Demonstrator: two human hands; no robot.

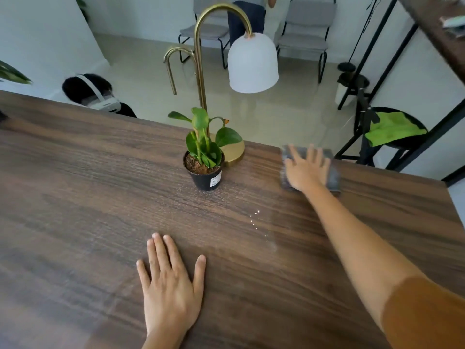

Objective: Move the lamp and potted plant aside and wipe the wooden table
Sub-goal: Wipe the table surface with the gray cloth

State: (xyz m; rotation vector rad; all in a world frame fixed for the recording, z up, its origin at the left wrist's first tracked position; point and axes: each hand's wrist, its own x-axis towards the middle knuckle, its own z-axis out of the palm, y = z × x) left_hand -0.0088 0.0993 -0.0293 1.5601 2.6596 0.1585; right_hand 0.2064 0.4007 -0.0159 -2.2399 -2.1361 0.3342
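Right hand [307, 170] is flat, fingers spread, pressing a grey cloth [333, 176] onto the wooden table [100, 197] near the far edge. Left hand [171, 283] lies open, palm down. Potted plant [205, 157] touches the brass lamp [251, 64] base.

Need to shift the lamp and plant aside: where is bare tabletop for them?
The wooden table is bare left of the potted plant, and between left hand and pot. Crowded: the lamp base touches the pot; the right hand presses the grey cloth at the far right edge.
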